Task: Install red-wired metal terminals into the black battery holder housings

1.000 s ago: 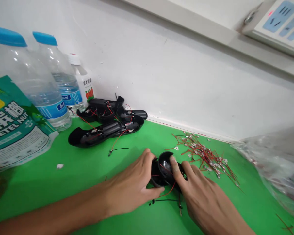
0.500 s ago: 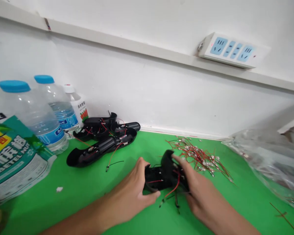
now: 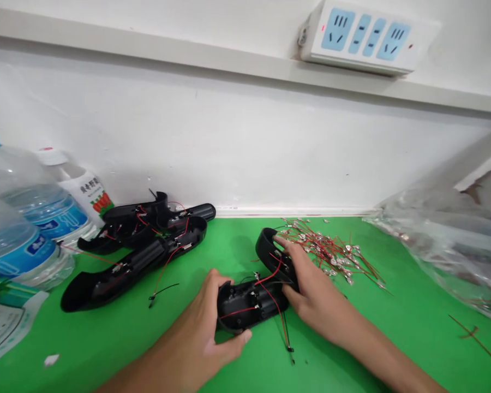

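Observation:
My left hand (image 3: pixel 213 322) grips the left end of a black plastic housing (image 3: pixel 239 311), thumb along its near side and fingers at its far side. Inside the housing are small metal contacts and thin red wires. My right hand (image 3: pixel 306 278) is closed around a second black housing (image 3: pixel 268 246) with a curved end, held tilted just right of the first; the two overlap or touch. A red and black wire pair with a small connector (image 3: pixel 289 349) hangs down onto the green table (image 3: pixel 245 376).
Several similar black housings with wires (image 3: pixel 147 248) lie in a heap at left. Water bottles (image 3: pixel 20 245) stand beyond them. A pile of red wires with metal tabs (image 3: pixel 331 251) lies behind my right hand. Clear plastic bags (image 3: pixel 433 245) are at right, a socket strip (image 3: pixel 364 38) on the wall.
The two housings have come apart somewhat, with the right one turned so its inside shows more. Both hands have moved slightly left in the picture, and the camera view has shifted.

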The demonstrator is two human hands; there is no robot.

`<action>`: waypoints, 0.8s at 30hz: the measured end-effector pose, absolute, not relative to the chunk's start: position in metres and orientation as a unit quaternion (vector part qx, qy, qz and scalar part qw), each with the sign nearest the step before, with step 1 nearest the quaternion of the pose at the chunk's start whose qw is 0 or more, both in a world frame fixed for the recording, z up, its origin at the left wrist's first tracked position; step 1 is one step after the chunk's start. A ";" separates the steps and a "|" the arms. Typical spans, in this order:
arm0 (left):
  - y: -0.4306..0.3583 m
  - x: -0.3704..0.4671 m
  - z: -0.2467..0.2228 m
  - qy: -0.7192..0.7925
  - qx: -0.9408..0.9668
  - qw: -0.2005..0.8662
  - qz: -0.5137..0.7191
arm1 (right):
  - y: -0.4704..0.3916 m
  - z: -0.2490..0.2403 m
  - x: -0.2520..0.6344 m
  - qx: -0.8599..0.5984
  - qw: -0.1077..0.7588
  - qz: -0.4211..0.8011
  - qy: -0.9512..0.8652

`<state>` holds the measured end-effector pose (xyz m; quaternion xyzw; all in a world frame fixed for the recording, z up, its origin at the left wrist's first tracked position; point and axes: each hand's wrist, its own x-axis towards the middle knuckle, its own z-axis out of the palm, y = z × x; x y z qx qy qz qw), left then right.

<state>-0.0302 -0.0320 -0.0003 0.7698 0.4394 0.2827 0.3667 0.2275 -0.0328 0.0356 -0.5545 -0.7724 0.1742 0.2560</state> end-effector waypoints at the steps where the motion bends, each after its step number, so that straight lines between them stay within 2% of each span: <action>1: -0.032 -0.031 -0.003 0.438 0.774 0.357 0.287 | -0.031 0.036 0.227 -0.558 0.251 0.174 -0.772; 13: -0.032 -0.031 0.004 0.430 0.794 0.337 0.266 | 0.024 0.042 0.181 -0.531 0.217 0.165 -0.803; 24: -0.032 -0.029 0.005 0.424 0.801 0.327 0.268 | 0.029 0.056 0.196 -0.517 0.343 0.293 -0.727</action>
